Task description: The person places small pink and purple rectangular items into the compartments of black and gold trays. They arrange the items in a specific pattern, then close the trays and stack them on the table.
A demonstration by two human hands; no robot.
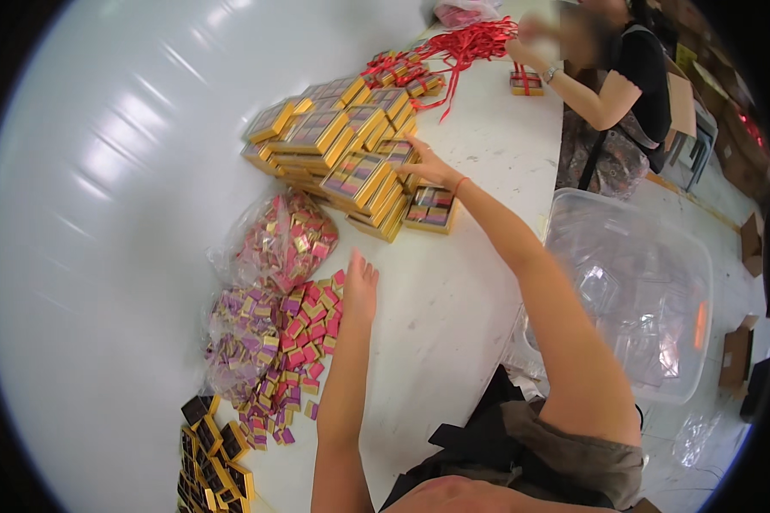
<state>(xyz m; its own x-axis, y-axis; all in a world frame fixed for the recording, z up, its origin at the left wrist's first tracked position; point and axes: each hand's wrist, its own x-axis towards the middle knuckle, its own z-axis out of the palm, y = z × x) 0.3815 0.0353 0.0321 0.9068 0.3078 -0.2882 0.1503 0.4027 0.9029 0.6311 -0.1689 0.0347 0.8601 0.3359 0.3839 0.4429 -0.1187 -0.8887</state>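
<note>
One box (430, 210) is lying toward the worktop's (436, 342) right edge from the right hand's (435, 169) parted fingers, the left hand's (360, 295) hanging apart farther off.

Right hand (431, 166) at the box stack (318, 132), grip unclear, dark boxes (232, 440) well below the stack cut by the lower edge, person (646, 77) right of the stack cropped at top, head blurred, clear tub (703, 282) below right, contents indistinct
</note>
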